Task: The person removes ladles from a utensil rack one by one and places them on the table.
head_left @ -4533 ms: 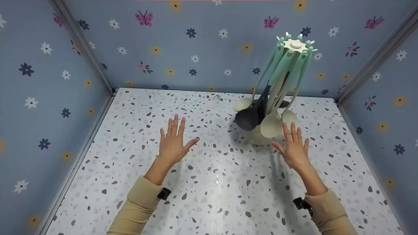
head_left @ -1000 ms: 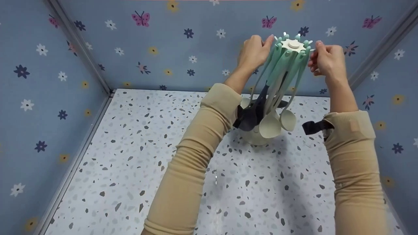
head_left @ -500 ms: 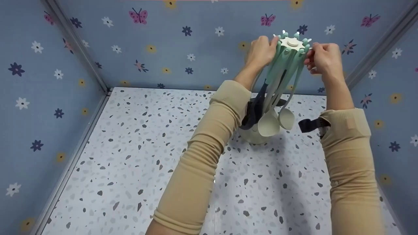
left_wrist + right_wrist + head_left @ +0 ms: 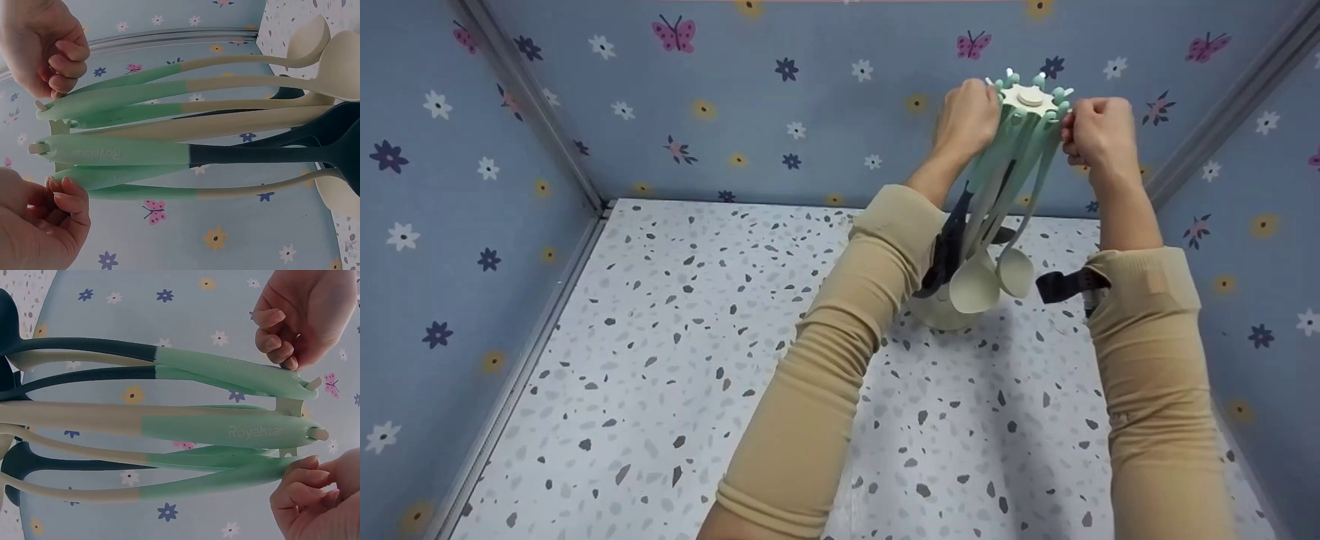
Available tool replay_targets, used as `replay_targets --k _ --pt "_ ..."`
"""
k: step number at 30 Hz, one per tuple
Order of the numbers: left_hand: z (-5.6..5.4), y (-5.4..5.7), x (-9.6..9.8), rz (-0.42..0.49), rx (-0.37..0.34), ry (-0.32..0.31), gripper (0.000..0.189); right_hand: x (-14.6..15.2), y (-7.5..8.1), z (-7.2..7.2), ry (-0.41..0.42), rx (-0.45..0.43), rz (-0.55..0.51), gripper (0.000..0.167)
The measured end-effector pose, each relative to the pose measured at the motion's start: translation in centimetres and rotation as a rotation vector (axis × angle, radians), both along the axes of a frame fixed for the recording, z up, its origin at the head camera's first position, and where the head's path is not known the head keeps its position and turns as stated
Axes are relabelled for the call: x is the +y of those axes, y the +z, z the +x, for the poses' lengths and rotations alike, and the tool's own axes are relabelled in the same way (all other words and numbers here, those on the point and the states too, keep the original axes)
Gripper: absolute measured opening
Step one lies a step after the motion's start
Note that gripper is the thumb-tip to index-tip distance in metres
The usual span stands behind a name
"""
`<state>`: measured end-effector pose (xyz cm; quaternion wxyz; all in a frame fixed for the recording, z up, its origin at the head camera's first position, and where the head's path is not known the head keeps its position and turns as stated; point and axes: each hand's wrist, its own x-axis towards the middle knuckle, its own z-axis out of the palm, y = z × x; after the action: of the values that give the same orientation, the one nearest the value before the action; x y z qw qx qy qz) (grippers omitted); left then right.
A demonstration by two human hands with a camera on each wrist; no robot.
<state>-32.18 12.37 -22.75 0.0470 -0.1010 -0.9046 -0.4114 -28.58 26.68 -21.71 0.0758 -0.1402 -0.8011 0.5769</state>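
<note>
A round utensil rack (image 4: 1030, 96) stands at the back right of the speckled table (image 4: 660, 337). Several spoons and ladles with mint handles hang from its top disc. A cream spoon (image 4: 975, 289) and a dark ladle (image 4: 949, 247) hang low by the cream base (image 4: 934, 313). My left hand (image 4: 969, 120) is at the disc's left side, its curled fingers (image 4: 56, 185) pinching the top end of a mint handle (image 4: 107, 175). On the right side, my right hand (image 4: 1095, 131) has its curled fingers (image 4: 301, 467) on another handle end (image 4: 247, 472).
Blue walls with flowers and butterflies (image 4: 682, 34) close in the table at the back and on both sides. Metal corner posts (image 4: 532, 105) run down to the table's edge. A black wrist strap (image 4: 1061, 285) shows on my right sleeve.
Both hands rose from flat above the table to the rack's top. Over the last second they have closed in tighter on the handle ends.
</note>
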Motion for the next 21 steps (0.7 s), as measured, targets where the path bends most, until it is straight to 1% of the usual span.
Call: replay_targets --k 2,7,13,16,21 --pt "0.1 -0.1 0.0 0.005 0.028 0.007 0.035 0.0 -0.1 0.0 0.001 0.011 -0.008 0.033" --pt "0.4 -0.2 0.1 0.023 0.072 0.032 0.035 0.0 -0.4 0.1 -0.009 0.058 -0.019 0.033" --pt "0.8 -0.4 0.0 0.045 0.108 0.062 0.037 -0.2 -0.6 0.2 -0.014 0.111 -0.078 0.034" --pt "0.9 -0.7 -0.1 0.071 0.143 0.081 0.038 -0.4 -0.6 0.2 -0.011 0.130 -0.096 0.035" --pt "0.9 -1.2 -0.3 0.137 0.178 0.098 0.037 -0.6 -0.5 0.2 -0.006 0.134 -0.076 0.034"
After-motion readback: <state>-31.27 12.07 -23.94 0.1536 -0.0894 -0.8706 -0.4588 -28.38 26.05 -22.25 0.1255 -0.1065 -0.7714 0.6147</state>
